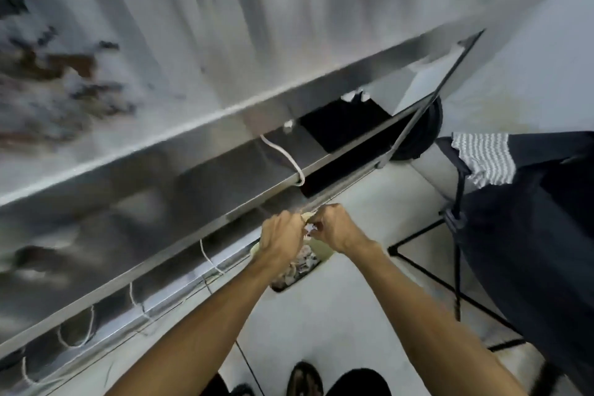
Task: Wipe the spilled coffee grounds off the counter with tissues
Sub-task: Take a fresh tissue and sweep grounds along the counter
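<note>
Two bare hands meet low in the frame, toward 6 o'clock from centre, above a waste bin (325, 252) standing on the pale floor. The left hand (281, 236) and the right hand (334, 228) face each other with fingers curled, and each pinches the same small crumpled white tissue (310, 228), which sits between the fingertips. Directly beneath them, at the hands' 6 o'clock, the pale-rimmed bin with its dark liner holds a heap of crumpled tissues (302, 265).

The steel counter (199, 42) fills the upper left of the view and is heavily blurred. Brown coffee grounds (64, 67) are smeared over its surface at about 9 to 10 o'clock, well apart from the hands. A lower shelf (154, 190) runs under the counter, with a white cable (286, 154) looping over its front edge at the hands' 12 o'clock.

At 3 o'clock stands a dark draped shape (530, 235) with a striped cloth (485, 157) on top, and beside it a black stand (427, 270) spreads its legs on the floor. A shoe (303, 379) shows at the bottom edge.
</note>
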A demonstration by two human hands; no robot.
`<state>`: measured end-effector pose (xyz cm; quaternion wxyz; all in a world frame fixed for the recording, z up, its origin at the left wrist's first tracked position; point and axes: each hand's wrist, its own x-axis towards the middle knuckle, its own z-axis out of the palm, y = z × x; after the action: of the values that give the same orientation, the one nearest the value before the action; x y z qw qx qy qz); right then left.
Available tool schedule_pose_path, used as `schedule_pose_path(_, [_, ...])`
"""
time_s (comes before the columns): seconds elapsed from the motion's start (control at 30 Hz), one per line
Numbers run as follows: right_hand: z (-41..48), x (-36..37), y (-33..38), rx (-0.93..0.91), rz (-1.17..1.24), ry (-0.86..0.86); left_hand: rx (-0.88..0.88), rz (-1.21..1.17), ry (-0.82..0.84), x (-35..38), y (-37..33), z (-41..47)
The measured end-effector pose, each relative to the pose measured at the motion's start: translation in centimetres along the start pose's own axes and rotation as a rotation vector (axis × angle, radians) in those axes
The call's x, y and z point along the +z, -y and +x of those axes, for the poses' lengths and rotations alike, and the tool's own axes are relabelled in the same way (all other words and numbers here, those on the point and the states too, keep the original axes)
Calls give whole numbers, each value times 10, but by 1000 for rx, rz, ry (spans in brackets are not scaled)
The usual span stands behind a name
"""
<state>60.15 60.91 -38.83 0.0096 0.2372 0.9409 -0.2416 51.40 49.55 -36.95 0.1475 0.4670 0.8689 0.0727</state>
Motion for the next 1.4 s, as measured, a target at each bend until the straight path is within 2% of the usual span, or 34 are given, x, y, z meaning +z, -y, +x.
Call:
schedule_pose_path(0.13, [12,94,-48,2,66,26,8,-56,37,114,39,33])
schedule_pose_path(0.27, [37,165,-97,51,-10,46,-74,-165,131,188,61,60])
schedule_pose_path(0.37, [51,187,-116,90,-42,39,-161,-257,112,218,69,72])
schedule_pose_path(0.57, [55,180,-121,160,-26,7,-80,-177,169,212,71,79])
schedule_pose_path(0.63, [53,168,-115,196,-8,6,-118,-168,169,198,68,81])
schedule_pose_path(0.73, [45,143,-98,232,19,6,-25,-55,120,170,58,73])
schedule_pose_path(0.87, [24,83,-59,247,38,7,61,-73,16,104,29,49])
schedule_pose_path(1.23, [-42,-153,62,152,114,-112,50,-63,-81,-137,-71,-25])
schedule_pose_path(1.4, [-60,-258,96,75,93,-200,96,-127,-176,-239,-108,-42])
